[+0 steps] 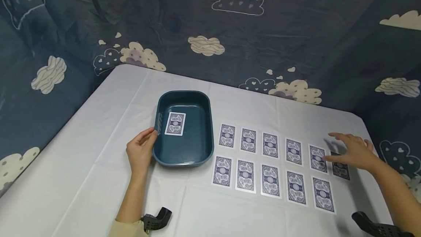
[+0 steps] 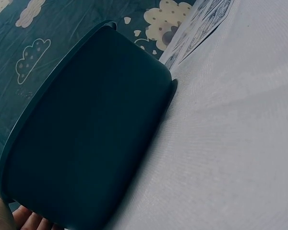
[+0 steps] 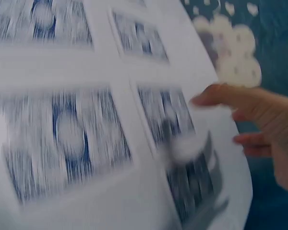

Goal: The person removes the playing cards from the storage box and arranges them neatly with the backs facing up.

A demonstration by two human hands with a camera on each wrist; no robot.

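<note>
My left hand (image 1: 140,150) pinches the left rim of a dark teal tray (image 1: 194,149); in the left wrist view its fingertips (image 2: 32,221) curl under the tray's lip. One playing card (image 1: 175,124) with a blue-and-white patterned back lies inside the tray. Over the right end of the back row, my right hand (image 1: 355,153) hovers with thumb and fingers apart, nothing between them. Beneath it, a shaded card (image 1: 340,171) is partly hidden by the hand. The right wrist view is blurred, with the hand (image 3: 259,115) above the cards.
Two rows of playing cards, backs up, lie right of the tray, including a front-row card (image 1: 323,194) and a back-row card (image 1: 227,135). A white cloth (image 1: 98,193) covers the table. Behind hangs a dark curtain (image 1: 296,46) with cloud prints. Black wrist devices (image 1: 157,219) sit on both arms.
</note>
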